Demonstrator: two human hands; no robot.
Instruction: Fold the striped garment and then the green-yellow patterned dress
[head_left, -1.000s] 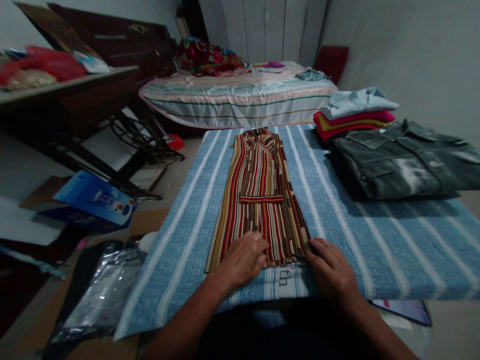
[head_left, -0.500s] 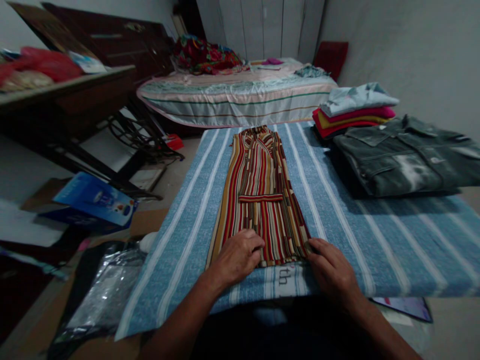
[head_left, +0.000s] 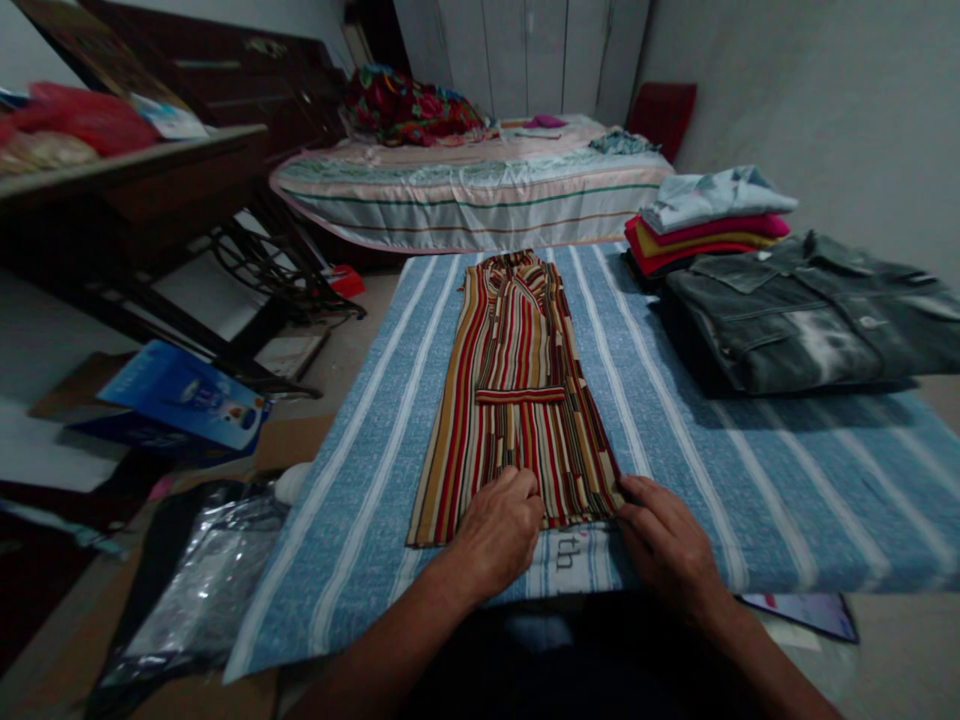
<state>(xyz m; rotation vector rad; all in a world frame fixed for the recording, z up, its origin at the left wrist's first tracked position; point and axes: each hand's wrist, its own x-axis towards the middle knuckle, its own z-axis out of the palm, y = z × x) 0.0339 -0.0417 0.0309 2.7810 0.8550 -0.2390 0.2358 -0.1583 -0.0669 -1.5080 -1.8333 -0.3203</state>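
Note:
A striped shirt (head_left: 517,390) in red, tan and cream lies folded into a long narrow strip on a blue cloth with white stripes (head_left: 675,450) that covers the table. My left hand (head_left: 499,530) rests on the shirt's near hem, fingers curled and pinching the fabric. My right hand (head_left: 664,545) lies at the hem's right corner, its fingers closed on the edge of the shirt.
A dark denim jacket (head_left: 802,315) lies folded at the right, behind it a stack of folded clothes (head_left: 709,220). A bed (head_left: 472,190) stands beyond the table. At the left are a dark wooden table (head_left: 127,190), a blue box (head_left: 180,395) and a plastic bag (head_left: 195,580) on the floor.
My left hand has slid a little to the right along the shirt's hem, baring its near left corner. My right hand has stayed at the right corner.

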